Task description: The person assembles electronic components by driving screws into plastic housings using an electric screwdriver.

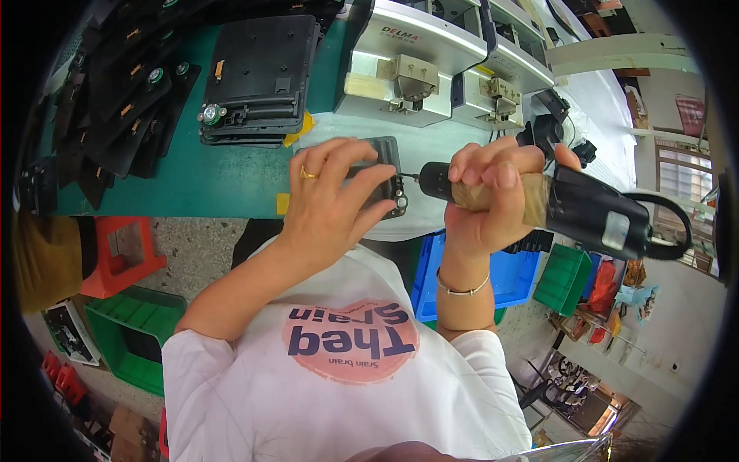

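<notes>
My left hand (327,189): fingers bent and spread over a small black unit (387,146) lying on the counter (231,181); can't tell if the fingertips press it. My right hand (489,196) is wrapped around a black power screwdriver (589,209), tan tape at the grip, bit pointing left at the unit's right edge. Stacked black panels (265,65) beyond, to the left.

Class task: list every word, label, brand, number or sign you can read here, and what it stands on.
Wording withheld; places only:
Shirt: large dark lettering on a pink patch, upside down in this view; smaller print above and below.
Left machine: reddish lettering; line beneath too small to read.
Driver: pale label, nothing legible.
</notes>
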Available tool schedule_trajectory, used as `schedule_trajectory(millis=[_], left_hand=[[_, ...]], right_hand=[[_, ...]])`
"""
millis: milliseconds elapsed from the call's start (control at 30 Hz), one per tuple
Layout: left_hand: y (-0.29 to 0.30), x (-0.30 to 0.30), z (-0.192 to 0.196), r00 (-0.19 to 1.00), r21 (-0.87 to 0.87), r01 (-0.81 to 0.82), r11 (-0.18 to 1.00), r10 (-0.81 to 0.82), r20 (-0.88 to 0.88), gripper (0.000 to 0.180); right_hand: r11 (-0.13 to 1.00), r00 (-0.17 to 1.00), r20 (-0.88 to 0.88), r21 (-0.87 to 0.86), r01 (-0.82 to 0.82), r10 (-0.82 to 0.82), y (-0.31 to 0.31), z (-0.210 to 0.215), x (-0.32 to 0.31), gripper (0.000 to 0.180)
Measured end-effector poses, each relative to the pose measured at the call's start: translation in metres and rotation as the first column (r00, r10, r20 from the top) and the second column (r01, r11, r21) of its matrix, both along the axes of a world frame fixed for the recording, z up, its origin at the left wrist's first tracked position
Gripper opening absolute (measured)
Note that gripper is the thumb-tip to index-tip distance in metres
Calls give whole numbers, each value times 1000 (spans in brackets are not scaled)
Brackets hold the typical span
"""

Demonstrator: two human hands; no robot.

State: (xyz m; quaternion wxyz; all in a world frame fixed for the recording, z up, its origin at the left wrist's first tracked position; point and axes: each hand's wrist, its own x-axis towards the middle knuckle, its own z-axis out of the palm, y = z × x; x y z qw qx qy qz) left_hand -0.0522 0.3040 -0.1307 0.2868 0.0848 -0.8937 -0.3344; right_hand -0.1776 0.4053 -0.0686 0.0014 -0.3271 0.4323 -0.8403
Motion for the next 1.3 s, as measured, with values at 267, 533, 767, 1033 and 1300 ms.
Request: schedule_trajectory(millis=[267,533,767,1033,1300], left_hand=[[-3,1,5,996,-133,-65,989,56,-73,21],[0,5,-5,994,-24,-42,999,39,-103,19],[-1,7,-11,992,51,23,998,-16,-127,20],[-8,27,-11,997,38,10,999,-13,78,26],[-7,39,-21,995,-139,51,989,-39,89,26]], right_hand=[[995,989,-134,85,-48,59,4,7,17,60],[995,994,-57,30,-96,98,8,11,23,61],[990,990,-46,42,-131,133,7,15,23,60],[977,985,-53,146,-156,165,10,-10,23,58],[959,983,-66,240,-151,171,12,-34,26,57]])
